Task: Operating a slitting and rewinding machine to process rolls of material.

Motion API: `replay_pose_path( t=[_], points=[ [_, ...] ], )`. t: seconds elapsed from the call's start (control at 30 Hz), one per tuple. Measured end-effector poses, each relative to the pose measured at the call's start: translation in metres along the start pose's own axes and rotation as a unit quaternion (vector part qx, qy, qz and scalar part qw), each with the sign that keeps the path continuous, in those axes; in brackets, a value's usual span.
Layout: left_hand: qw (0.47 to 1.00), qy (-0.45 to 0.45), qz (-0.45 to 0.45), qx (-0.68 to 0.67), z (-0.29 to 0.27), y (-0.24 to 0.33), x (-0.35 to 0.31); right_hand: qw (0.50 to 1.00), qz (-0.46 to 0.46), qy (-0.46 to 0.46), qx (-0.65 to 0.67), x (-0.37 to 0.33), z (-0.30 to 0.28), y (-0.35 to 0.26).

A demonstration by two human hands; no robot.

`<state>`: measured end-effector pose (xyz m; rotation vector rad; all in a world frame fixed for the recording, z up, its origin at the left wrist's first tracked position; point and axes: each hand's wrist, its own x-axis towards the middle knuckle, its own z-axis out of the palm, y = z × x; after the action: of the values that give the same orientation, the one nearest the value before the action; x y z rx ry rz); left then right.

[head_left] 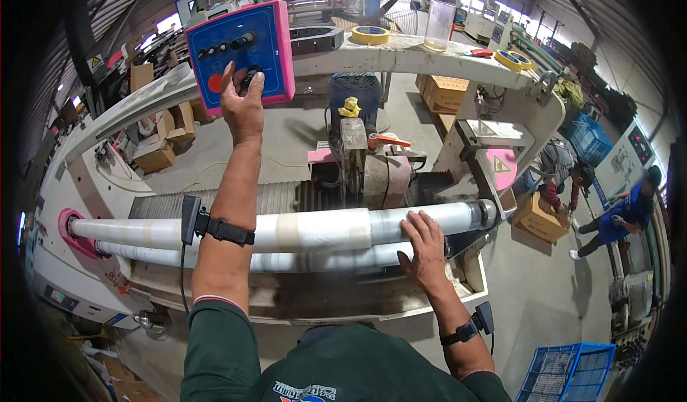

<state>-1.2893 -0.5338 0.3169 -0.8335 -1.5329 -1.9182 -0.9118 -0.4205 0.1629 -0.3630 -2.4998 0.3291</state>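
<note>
- Your left hand [242, 112] is partly open at the pink-edged, blue-faced control box [268, 51], fingers near the round red button [215, 83] and thumb against a black knob [249, 79]; you cannot tell from here whether it grips or turns it.
- Your right hand [428, 248] lies palm down, fingers loosely spread, on the long white film-wrapped roll [329, 226], closed around nothing.
- That roll spans the machine from the pink flange plate [66, 234] on your left to the grey metal end holder [489, 214] on your right, with a second, thinner white roll [322, 262] just below.
- You seem to be working the controls while feeling or steadying the roll; the next move likely calls for a deliberate knob setting, with your right fingers clear if the roll turns.
- Beyond the rolls stands a carriage with an orange lever [388, 141]; behind it, a yellow tape ring [370, 35] rests on the cream metal beam [315, 64].
- Off to your right, a person in blue [625, 216] works near an open cardboard box [542, 218].
</note>
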Motion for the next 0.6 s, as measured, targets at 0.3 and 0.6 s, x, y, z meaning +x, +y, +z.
replay_pose_path(
  t=[0.3,0.6],
  points=[
    [0.999,-0.051,0.002,0.005,-0.006,0.009,-0.003,1.000,-0.002,-0.003,0.000,-0.001,0.002,0.002],
    [0.996,-0.089,0.016,0.004,-0.013,0.008,0.000,0.993,0.024,0.030,0.109,-0.039,0.002,0.000]
  ],
)
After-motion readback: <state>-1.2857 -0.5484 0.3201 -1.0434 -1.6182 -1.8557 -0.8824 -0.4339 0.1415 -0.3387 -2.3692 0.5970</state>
